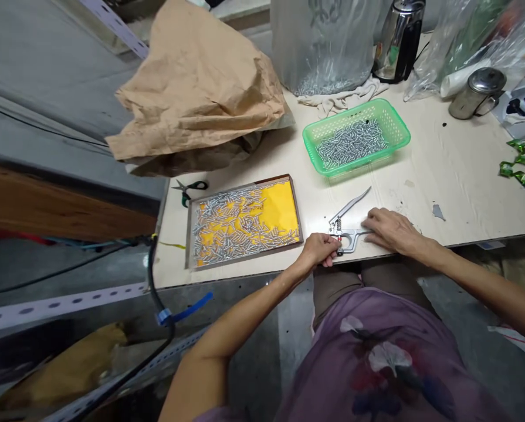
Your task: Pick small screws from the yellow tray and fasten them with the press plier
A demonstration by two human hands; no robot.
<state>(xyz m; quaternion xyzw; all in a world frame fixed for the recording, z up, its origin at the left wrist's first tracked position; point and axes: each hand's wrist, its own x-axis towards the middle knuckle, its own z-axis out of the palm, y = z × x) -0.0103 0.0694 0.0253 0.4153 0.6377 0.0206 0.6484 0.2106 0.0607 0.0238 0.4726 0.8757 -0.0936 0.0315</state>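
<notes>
A grey metal hand tool (352,239) with a long lever angled up and a spring lies at the table's front edge. My left hand (321,249) has its fingers closed at the tool's left end, beside a small red part; what the fingertips pinch is too small to name. From the right, my right hand (388,230) reaches the tool's other end, its thumb and fingers closed around the grey handle tip. Left of my hands is a shallow tray (301,225) with a yellow bottom and many small metal pins. Behind the tool stands a green basket (354,166) filled with similar pins.
Scissors (190,189) lie beside the tray. A brown paper bag (200,88) stands behind it. Farther back are a clear bag of pins (326,53), a kettle (398,41) and a metal cup (477,94). Green wrappers (521,161) lie at the right.
</notes>
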